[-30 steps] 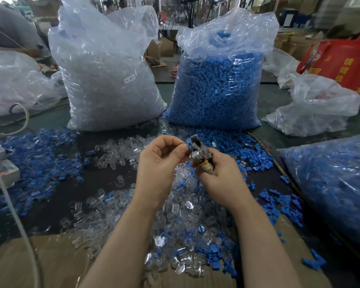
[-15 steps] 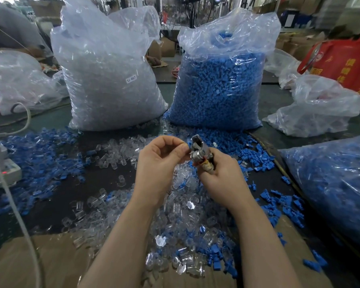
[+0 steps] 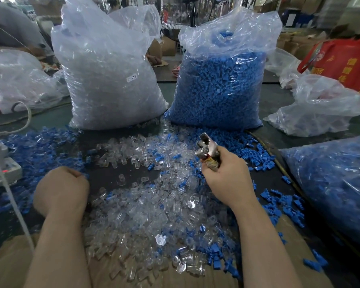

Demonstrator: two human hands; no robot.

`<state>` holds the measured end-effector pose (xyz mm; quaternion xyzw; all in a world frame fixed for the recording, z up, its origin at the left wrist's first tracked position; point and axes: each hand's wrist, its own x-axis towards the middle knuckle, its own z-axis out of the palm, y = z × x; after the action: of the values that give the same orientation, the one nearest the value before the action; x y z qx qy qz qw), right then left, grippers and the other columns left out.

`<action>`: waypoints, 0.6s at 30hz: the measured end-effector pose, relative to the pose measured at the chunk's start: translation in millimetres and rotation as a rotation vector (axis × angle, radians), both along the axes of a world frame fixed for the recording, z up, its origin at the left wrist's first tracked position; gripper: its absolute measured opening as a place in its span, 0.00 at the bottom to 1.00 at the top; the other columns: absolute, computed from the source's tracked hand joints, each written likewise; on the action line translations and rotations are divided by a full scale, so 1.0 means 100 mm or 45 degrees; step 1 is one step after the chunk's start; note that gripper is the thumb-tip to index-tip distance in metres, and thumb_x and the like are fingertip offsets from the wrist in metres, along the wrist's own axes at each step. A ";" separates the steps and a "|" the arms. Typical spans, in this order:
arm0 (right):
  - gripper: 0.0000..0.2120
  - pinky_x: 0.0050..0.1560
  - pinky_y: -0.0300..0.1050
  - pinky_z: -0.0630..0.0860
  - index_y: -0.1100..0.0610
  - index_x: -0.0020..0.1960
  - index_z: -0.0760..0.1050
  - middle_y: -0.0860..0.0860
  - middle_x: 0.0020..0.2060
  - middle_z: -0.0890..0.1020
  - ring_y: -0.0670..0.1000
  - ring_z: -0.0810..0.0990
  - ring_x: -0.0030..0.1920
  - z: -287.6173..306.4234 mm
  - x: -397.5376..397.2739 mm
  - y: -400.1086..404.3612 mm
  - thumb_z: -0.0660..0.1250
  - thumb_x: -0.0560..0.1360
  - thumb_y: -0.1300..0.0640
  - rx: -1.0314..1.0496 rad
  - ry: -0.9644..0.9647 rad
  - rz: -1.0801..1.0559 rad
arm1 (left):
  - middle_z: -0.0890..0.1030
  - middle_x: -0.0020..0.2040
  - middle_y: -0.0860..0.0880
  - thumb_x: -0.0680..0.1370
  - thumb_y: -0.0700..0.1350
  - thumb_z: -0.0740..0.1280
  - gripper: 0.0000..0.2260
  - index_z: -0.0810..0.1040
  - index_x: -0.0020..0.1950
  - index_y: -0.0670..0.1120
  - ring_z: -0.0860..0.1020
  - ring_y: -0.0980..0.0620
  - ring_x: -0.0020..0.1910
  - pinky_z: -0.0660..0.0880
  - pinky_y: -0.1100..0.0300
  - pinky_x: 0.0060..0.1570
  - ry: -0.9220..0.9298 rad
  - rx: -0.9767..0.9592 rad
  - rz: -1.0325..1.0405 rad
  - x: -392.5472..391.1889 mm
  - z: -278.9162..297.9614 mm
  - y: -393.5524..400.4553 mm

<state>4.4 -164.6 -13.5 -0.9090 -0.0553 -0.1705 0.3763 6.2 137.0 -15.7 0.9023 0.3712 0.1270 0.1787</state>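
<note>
Two sacks stand at the far edge of the table, the clear bag (image 3: pixel 110 80) at eleven o'clock and the blue bag (image 3: pixel 220 84) at one o'clock. Their contents are spread in front of us, with clear caps (image 3: pixel 150 208) heaped in the middle and blue pieces (image 3: pixel 40 146) strewn out to nine o'clock. We judge this to be the fetching step: one hand goes to the loose stock for a part while the other keeps the tool (image 3: pixel 207 149) ready. Our left hand (image 3: pixel 60 190) lies at eight o'clock, knuckles up, at the inner edge of the blue pieces. Its fingers are curled under and hidden by the back of the hand, so we cannot tell whether they pinch a piece or hold nothing. Our right hand (image 3: pixel 230 179) sits at three o'clock of centre, raised over the caps. Its fingers are wrapped tight round the handle of the tool, and the metal head points up toward twelve o'clock. The next move, as we see it, calls for a single part pinched cleanly out of the scatter. It then has to be carried to the tool's head at two o'clock of the left hand and lined up there, with the right wrist holding steady.
</note>
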 end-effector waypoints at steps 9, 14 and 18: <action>0.06 0.35 0.49 0.74 0.51 0.49 0.77 0.46 0.33 0.80 0.46 0.75 0.33 -0.01 0.01 0.00 0.68 0.74 0.51 0.003 0.025 -0.032 | 0.80 0.55 0.37 0.78 0.42 0.66 0.07 0.81 0.53 0.45 0.77 0.36 0.52 0.73 0.47 0.48 -0.106 -0.092 -0.064 0.04 0.03 -0.04; 0.05 0.33 0.47 0.72 0.51 0.47 0.76 0.46 0.32 0.79 0.46 0.75 0.32 -0.02 0.02 -0.01 0.67 0.73 0.50 -0.027 0.023 -0.045 | 0.81 0.52 0.42 0.79 0.45 0.65 0.10 0.81 0.59 0.45 0.77 0.42 0.48 0.74 0.51 0.46 0.022 -0.144 -0.230 0.07 -0.03 -0.09; 0.04 0.31 0.43 0.70 0.51 0.45 0.74 0.45 0.31 0.79 0.45 0.75 0.32 -0.01 0.01 0.00 0.68 0.73 0.52 -0.078 -0.002 -0.064 | 0.79 0.61 0.41 0.79 0.52 0.66 0.17 0.76 0.66 0.47 0.76 0.38 0.58 0.74 0.43 0.58 0.063 -0.058 -0.241 0.10 0.03 -0.14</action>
<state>5.2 -164.5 -14.5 -0.9211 -0.0379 -0.1787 0.3437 15.7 123.3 -13.2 0.9319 0.2913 0.0790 0.2012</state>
